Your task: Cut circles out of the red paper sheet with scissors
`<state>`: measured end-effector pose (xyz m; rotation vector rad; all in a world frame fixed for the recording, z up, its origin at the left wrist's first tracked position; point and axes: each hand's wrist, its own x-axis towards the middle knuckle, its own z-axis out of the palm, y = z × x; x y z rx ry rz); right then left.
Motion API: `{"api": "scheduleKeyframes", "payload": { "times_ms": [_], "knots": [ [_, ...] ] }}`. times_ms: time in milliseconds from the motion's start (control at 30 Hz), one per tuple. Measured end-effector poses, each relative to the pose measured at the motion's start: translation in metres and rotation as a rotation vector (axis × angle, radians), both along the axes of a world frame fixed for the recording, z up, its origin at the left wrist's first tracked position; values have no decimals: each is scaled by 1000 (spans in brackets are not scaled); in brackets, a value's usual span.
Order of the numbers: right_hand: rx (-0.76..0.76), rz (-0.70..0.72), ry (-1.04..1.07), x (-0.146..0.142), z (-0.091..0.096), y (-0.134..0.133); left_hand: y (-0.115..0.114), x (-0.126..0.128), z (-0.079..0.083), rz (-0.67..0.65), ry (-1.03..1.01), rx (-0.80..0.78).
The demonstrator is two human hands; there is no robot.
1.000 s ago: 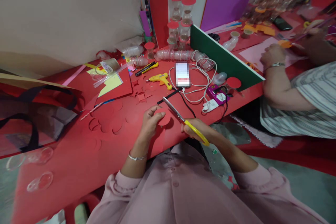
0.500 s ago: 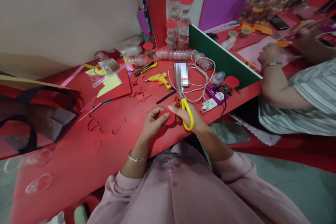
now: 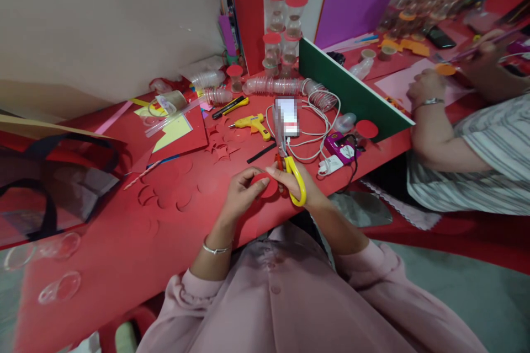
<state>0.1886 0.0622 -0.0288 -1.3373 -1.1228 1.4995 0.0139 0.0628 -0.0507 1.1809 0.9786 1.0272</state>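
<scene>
My left hand (image 3: pixel 240 194) pinches a small red paper disc (image 3: pixel 265 186) just above the near edge of the red table (image 3: pixel 124 242). My right hand (image 3: pixel 300 183) grips yellow-handled scissors (image 3: pixel 292 176), fingers through the loops, blades pointing away toward the phone. The scissors meet the disc's right edge. Both hands are close together, nearly touching. A silver bangle sits on my left wrist.
A phone (image 3: pixel 286 116) with a white cable, a yellow glue gun (image 3: pixel 253 123), a purple charger (image 3: pixel 342 147), red paper scraps (image 3: pixel 221 146), stacked clear cups and red-lidded jars (image 3: pixel 281 27) lie beyond. A green board (image 3: pixel 351 94) divides off another person's arms (image 3: pixel 439 121) at right. A dark bag (image 3: pixel 53 176) sits left.
My right hand swung the scissors from pointing up-left at my right side to the disc's right edge, blades now pointing away. The left hand kept the disc nearly still.
</scene>
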Motion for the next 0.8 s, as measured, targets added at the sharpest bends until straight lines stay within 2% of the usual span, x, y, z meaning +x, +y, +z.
{"api": "scheduleKeyframes", "payload": {
  "times_ms": [233, 400, 567, 800],
  "knots": [
    [9, -27, -79, -4, 2, 2, 0, 3, 3, -22, 15, 6],
    [-4, -32, -86, -6, 1, 2, -1, 4, 2, 15, 23, -26],
    [0, -25, -78, -6, 0, 1, -4, 5, -5, 59, -88, -137],
    [-8, -34, -40, -6, -2, -3, -2, 6, -12, 97, -181, -193]
  ]
}}
